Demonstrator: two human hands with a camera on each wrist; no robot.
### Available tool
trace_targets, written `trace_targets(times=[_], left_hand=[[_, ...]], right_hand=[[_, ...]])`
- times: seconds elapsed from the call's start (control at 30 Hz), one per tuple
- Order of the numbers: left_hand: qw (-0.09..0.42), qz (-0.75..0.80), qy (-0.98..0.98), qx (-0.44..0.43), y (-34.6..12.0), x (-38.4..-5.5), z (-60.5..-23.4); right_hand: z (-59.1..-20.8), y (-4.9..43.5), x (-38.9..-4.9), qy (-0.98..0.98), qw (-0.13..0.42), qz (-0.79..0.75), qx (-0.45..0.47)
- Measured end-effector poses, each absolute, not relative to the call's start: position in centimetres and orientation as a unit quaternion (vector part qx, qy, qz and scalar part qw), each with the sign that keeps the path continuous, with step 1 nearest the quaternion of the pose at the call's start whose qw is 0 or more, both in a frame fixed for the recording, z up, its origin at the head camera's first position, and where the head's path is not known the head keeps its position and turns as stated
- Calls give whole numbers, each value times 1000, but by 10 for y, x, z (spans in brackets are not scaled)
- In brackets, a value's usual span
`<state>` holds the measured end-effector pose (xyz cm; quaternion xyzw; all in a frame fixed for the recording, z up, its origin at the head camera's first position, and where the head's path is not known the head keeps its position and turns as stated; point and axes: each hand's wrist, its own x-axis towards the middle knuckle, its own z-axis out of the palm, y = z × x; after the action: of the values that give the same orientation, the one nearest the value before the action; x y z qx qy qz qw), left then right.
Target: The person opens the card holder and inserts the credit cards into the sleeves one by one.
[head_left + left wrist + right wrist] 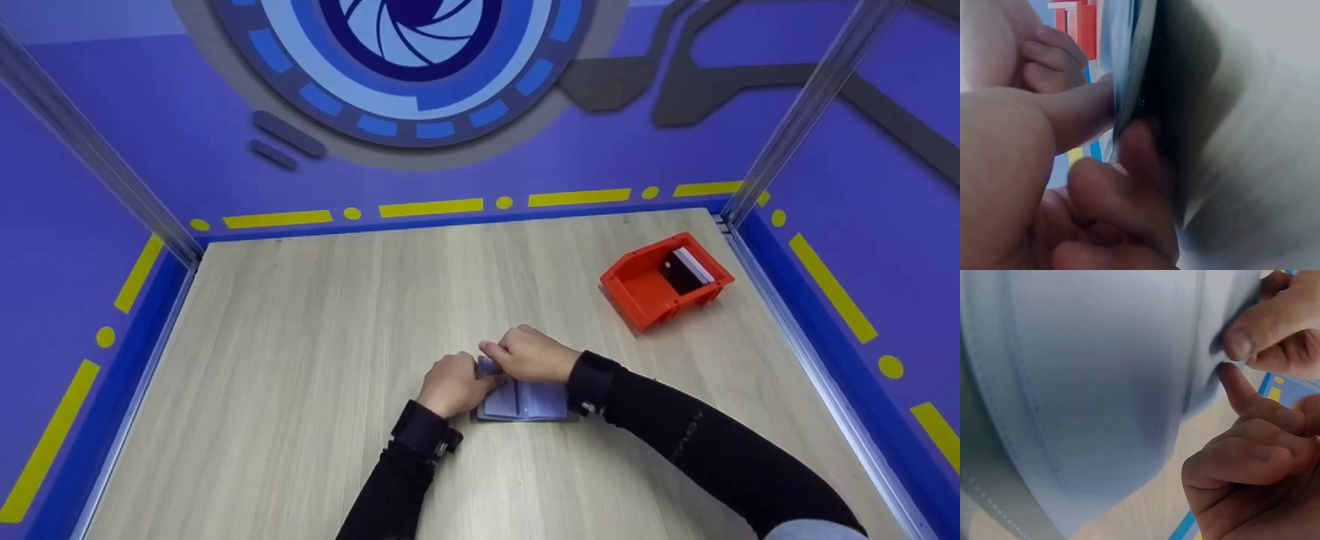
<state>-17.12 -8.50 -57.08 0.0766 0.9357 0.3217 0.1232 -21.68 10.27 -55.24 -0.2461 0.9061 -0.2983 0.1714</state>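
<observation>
An opened pale blue-grey bifold wallet [546,401] with stitched edges lies in front of the person, its fold running between two panels. My left hand [452,386] grips its left side: the thumb presses on the inner face and curled fingers [1140,152] reach behind the cover. At the far left part of the wallet is my right hand [536,355]. In the right wrist view one of its fingertips [1230,372] touches the wallet's edge just below the left thumb [1239,343], while its other fingers curl away. I cannot tell whether the right hand pinches the edge.
A red open-fronted bin [637,289] stands at the back right of the wooden table [337,322], with a dark and white rectangular item [687,271] inside. Blue-purple printed panels [420,184] enclose the back and both sides, with metal posts at the corners.
</observation>
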Motion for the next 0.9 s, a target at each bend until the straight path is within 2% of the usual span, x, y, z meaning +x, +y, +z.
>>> trace_targets(times=[0.17,0.37,0.6,0.7,0.9], left_hand=[[134,328,933,58,-82,-171,-572],[146,337,929,40,-81,-171,-569],[156,347,924,36,-81,-171,-570],[159,348,923,31,-82,-171,-570],[156,346,925,34,-82,-171,-570]], right_hand=[[-542,118,-218,908,171,-297,-240],[-514,155,-236,921,158,-286,-213],[-487,213,-261,937,177,-274,-123],[-480,236,-271,948,161,-264,-78],[-476,276,-296,972,94,-212,-24]])
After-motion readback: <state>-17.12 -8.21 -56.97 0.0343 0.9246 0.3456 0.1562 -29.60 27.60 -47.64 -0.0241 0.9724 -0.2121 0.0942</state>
